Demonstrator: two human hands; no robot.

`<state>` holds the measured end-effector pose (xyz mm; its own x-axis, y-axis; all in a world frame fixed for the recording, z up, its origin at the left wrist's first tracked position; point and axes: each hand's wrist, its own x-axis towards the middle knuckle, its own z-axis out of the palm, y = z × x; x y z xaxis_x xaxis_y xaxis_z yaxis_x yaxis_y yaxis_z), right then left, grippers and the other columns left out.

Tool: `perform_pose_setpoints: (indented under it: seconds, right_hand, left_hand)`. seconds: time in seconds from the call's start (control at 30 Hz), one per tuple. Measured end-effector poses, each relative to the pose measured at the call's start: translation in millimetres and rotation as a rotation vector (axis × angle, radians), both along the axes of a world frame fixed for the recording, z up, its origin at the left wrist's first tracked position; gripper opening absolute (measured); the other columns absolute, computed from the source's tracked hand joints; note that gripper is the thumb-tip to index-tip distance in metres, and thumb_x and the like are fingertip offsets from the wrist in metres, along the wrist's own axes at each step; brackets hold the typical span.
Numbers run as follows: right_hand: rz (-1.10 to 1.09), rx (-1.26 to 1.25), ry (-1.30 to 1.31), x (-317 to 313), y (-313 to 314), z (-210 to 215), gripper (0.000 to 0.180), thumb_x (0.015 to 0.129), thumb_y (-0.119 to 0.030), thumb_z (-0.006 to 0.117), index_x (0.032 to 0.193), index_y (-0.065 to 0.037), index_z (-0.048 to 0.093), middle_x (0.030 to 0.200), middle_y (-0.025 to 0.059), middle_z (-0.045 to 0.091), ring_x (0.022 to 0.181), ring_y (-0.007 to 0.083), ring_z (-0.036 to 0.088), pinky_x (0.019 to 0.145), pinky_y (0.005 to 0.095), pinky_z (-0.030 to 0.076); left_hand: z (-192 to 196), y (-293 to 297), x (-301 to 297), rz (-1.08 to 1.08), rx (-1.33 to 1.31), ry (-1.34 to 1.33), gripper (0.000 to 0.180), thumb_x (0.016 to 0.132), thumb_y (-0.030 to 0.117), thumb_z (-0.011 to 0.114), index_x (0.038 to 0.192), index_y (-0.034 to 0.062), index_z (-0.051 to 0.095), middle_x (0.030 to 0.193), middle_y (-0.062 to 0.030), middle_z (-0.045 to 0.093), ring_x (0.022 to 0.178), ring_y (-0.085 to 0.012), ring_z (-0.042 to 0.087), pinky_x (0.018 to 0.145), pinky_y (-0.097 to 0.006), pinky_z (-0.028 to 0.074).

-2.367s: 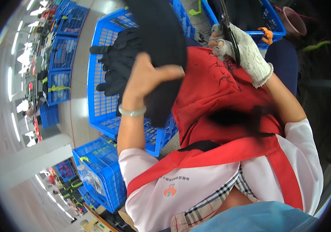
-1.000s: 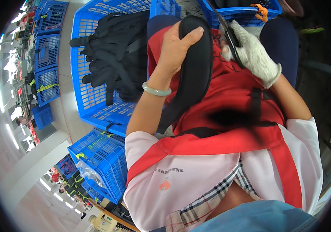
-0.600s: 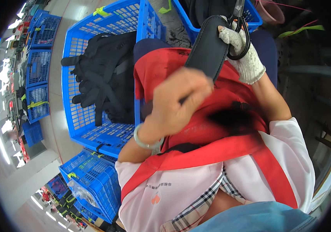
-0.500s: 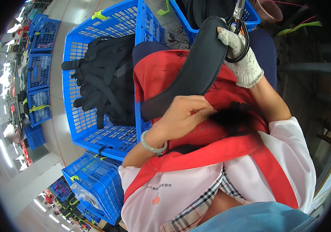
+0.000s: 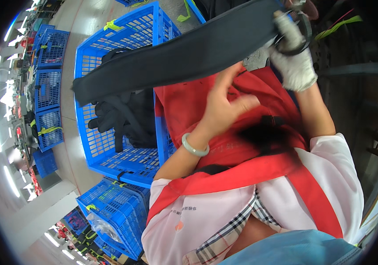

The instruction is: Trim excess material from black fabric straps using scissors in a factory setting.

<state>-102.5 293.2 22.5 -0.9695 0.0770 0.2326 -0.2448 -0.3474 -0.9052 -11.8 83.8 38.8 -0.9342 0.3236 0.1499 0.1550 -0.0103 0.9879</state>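
Note:
A long, padded black strap (image 5: 175, 57) stretches from the upper right out to the left, above a blue crate (image 5: 81, 145). My right hand (image 5: 295, 66), in a white glove, grips the strap's right end, with the dark loops of scissors (image 5: 303, 31) around its fingers. My left hand (image 5: 224, 108) is bare and wears a pale green bangle. It hovers over my red apron (image 5: 184, 101) just under the strap, fingers spread and holding nothing.
The blue crate beside my left knee holds a pile of black straps and bags (image 5: 127, 119). A second blue crate (image 5: 114, 212) sits lower left, and several more (image 5: 49, 75) line the floor at far left. Dark shelving stands to the right.
The strap has swung from lying across my lap to stretching out leftward over the crate. My left hand has let go of it and opened; my right hand keeps its end.

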Motion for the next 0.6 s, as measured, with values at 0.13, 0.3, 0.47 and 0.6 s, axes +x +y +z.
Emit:
perform_pose_setpoints:
  seconds: [0.13, 0.3, 0.47, 0.6]
  right_hand:
    - [0.367, 0.164, -0.186, 56.4, -65.5, -2.3, 0.03, 0.088, -0.024, 0.064, 0.105, 0.001, 0.059, 0.081, 0.0068, 0.065, 0.068, 0.014, 0.064, 0.065, 0.0261, 0.051]
    - [0.6, 0.215, -0.39, 53.5, -67.2, 10.6, 0.028, 0.087, -0.024, 0.065, 0.101, 0.0, 0.058, 0.075, 0.0047, 0.062, 0.059, 0.0108, 0.06, 0.058, 0.0245, 0.049]
    - [0.536, 0.641, -0.29, 52.3, -51.8, -3.0, 0.032, 0.082, -0.026, 0.072, 0.097, -0.003, 0.056, 0.075, 0.0044, 0.057, 0.072, 0.0131, 0.055, 0.065, 0.0313, 0.046]
    - [0.65, 0.504, -0.458, 56.6, -65.1, 15.7, 0.029, 0.084, -0.025, 0.071, 0.1, -0.005, 0.058, 0.078, 0.0023, 0.061, 0.069, 0.0095, 0.057, 0.06, 0.0247, 0.046]
  left_hand:
    - [-15.4, -11.2, -25.2, 0.228, 0.682, -0.363, 0.032, 0.085, 0.0, 0.065, 0.116, -0.0012, 0.059, 0.113, -0.0097, 0.061, 0.098, -0.0157, 0.061, 0.085, -0.028, 0.051]
    - [-11.8, -35.5, -15.8, 0.407, 0.598, -0.171, 0.025, 0.083, -0.006, 0.064, 0.107, -0.0007, 0.062, 0.103, -0.0095, 0.065, 0.089, -0.0164, 0.063, 0.074, -0.028, 0.053]
    - [-18.8, -80.2, -14.1, 0.332, 0.558, -0.304, 0.024, 0.081, -0.006, 0.066, 0.104, 0.0003, 0.062, 0.098, -0.0093, 0.065, 0.085, -0.0179, 0.064, 0.068, -0.028, 0.052]
    - [-27.6, -95.3, 0.7, 0.183, 0.24, -0.349, 0.029, 0.077, -0.007, 0.07, 0.104, 0.0008, 0.063, 0.095, -0.0069, 0.066, 0.084, -0.0156, 0.064, 0.074, -0.026, 0.053]
